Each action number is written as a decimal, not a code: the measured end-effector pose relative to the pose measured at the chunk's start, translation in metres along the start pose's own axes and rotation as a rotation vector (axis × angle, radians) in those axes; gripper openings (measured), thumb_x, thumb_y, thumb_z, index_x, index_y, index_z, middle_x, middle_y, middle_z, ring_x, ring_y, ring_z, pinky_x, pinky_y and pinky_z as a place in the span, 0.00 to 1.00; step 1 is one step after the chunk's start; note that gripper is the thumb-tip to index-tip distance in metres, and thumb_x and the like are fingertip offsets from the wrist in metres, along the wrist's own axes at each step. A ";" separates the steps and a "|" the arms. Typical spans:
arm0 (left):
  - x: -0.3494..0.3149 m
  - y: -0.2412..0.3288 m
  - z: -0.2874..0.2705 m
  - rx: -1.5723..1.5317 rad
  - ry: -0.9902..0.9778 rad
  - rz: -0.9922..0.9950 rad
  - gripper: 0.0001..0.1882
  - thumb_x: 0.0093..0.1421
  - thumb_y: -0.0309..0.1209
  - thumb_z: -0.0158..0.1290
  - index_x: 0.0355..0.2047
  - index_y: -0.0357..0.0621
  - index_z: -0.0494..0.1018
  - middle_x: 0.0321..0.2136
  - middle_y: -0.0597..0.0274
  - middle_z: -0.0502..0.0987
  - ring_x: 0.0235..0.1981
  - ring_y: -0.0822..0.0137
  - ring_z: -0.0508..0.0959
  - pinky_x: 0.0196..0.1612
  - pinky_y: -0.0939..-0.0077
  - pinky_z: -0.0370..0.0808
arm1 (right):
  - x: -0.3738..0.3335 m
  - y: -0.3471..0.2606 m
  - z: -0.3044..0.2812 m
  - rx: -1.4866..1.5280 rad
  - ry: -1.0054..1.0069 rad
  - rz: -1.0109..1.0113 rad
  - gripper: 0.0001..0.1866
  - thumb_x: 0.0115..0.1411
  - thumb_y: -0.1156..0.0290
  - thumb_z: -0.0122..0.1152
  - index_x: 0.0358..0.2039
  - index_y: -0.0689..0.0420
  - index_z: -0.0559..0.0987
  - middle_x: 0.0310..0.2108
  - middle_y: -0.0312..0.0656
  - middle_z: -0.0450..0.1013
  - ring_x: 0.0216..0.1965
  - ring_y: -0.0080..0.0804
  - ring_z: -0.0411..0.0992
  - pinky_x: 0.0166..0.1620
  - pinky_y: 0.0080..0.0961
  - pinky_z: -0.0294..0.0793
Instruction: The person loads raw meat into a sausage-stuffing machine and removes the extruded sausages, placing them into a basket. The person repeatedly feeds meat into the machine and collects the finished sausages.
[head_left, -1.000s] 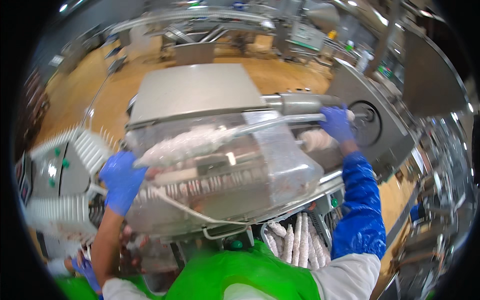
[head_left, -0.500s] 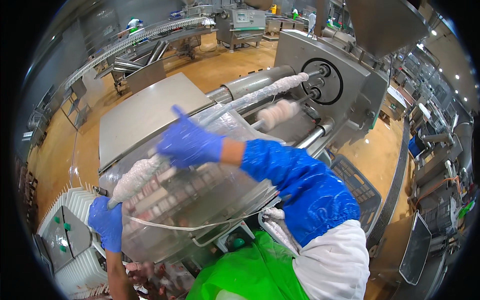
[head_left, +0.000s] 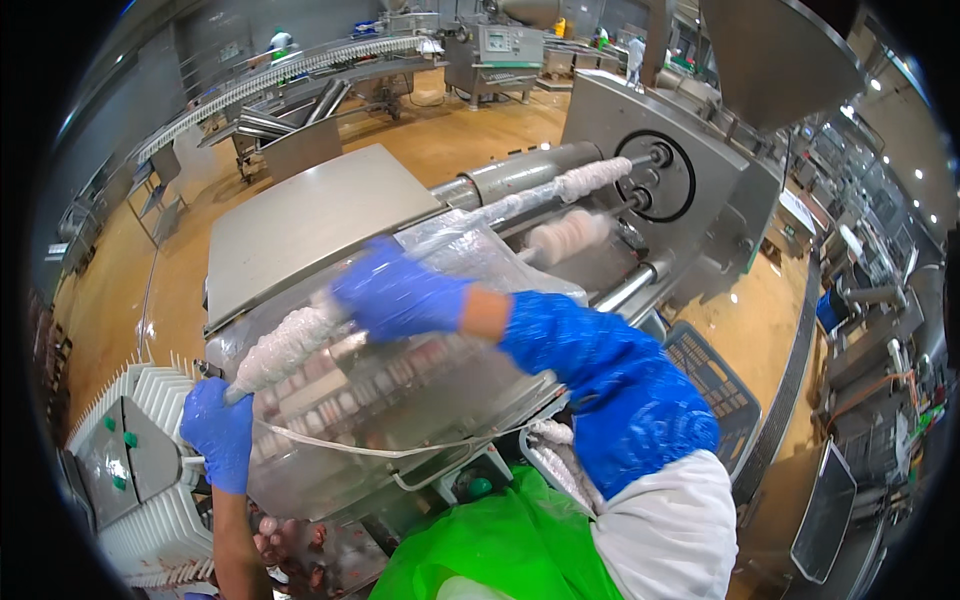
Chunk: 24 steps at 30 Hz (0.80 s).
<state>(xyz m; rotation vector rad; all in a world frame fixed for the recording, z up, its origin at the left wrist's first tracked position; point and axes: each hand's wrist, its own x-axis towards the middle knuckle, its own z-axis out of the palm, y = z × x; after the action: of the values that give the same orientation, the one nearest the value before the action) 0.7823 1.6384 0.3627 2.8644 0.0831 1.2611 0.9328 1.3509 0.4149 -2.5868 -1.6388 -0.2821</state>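
Observation:
My left hand (head_left: 218, 430), in a blue glove, is closed on the near-left end of a metal tube that carries bunched whitish sausage casing (head_left: 285, 347). Further along that tube, my right hand (head_left: 400, 292) is wrapped round it just past the bunched casing, slightly blurred by motion. Beyond it, a second gathered length of casing (head_left: 592, 178) sits on the tube near the machine head. A blurred pinkish roll of casing (head_left: 570, 237) sits on a second tube beside it. Under a clear cover (head_left: 350, 440), rows of pinkish pieces show.
A steel lid (head_left: 320, 225) lies left of the tubes, and a black-ringed machine head (head_left: 655, 175) stands far right. White slatted conveyor parts (head_left: 150, 490) are near left. A pale strand (head_left: 390, 452) droops across the front. A grey crate (head_left: 710, 380) stands right.
My right hand's raised thumb has come down and the hand closes round the tube. The casing near the machine head looks shorter and more bunched. The view has shifted slightly.

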 end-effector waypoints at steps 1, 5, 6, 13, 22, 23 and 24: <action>0.001 0.002 -0.001 0.009 -0.011 -0.005 0.13 0.42 0.35 0.64 0.21 0.47 0.71 0.22 0.57 0.72 0.26 0.52 0.74 0.30 0.59 0.69 | 0.011 -0.015 0.023 0.108 0.258 -0.089 0.15 0.51 0.64 0.60 0.40 0.52 0.76 0.33 0.44 0.76 0.38 0.45 0.76 0.48 0.49 0.68; -0.002 -0.003 0.004 -0.076 0.055 0.003 0.12 0.42 0.35 0.64 0.21 0.47 0.71 0.22 0.57 0.72 0.27 0.52 0.75 0.30 0.59 0.69 | -0.002 -0.002 0.020 0.038 0.344 -0.111 0.19 0.53 0.59 0.63 0.44 0.51 0.77 0.33 0.43 0.76 0.38 0.45 0.76 0.50 0.47 0.67; -0.002 -0.005 0.003 -0.064 0.045 0.004 0.12 0.42 0.35 0.64 0.21 0.47 0.71 0.22 0.57 0.72 0.27 0.52 0.75 0.30 0.59 0.69 | -0.018 0.018 0.013 0.039 0.327 -0.069 0.19 0.52 0.57 0.64 0.43 0.49 0.78 0.33 0.43 0.77 0.39 0.43 0.76 0.49 0.48 0.66; 0.003 0.006 0.003 -0.087 0.059 0.003 0.11 0.40 0.34 0.63 0.20 0.46 0.71 0.21 0.58 0.72 0.26 0.53 0.74 0.29 0.60 0.69 | -0.201 0.208 -0.017 -0.520 0.144 0.595 0.19 0.56 0.51 0.60 0.42 0.48 0.80 0.35 0.44 0.77 0.45 0.45 0.74 0.54 0.52 0.62; 0.002 0.003 0.000 -0.046 0.033 -0.024 0.12 0.37 0.34 0.63 0.24 0.50 0.76 0.21 0.59 0.73 0.26 0.55 0.76 0.29 0.61 0.71 | -0.108 0.131 0.015 -0.311 0.215 0.431 0.22 0.54 0.52 0.64 0.46 0.48 0.76 0.39 0.44 0.74 0.47 0.43 0.73 0.59 0.54 0.59; 0.002 0.004 0.001 -0.037 0.036 -0.028 0.11 0.37 0.35 0.63 0.24 0.50 0.76 0.21 0.60 0.73 0.26 0.55 0.76 0.29 0.61 0.71 | -0.096 0.107 0.013 -0.359 0.325 0.330 0.23 0.54 0.51 0.64 0.47 0.47 0.76 0.39 0.44 0.74 0.47 0.42 0.73 0.60 0.56 0.57; 0.003 0.004 -0.001 -0.028 0.028 -0.036 0.11 0.38 0.34 0.63 0.23 0.49 0.75 0.22 0.59 0.73 0.27 0.54 0.76 0.30 0.61 0.71 | -0.083 0.083 0.007 -0.336 0.435 0.237 0.22 0.55 0.52 0.64 0.47 0.48 0.75 0.38 0.43 0.75 0.47 0.41 0.73 0.62 0.58 0.53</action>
<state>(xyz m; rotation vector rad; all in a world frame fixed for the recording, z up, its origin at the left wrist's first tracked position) 0.7832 1.6346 0.3656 2.8090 0.1161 1.2853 0.9741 1.2425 0.3962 -2.6449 -1.2076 -1.0944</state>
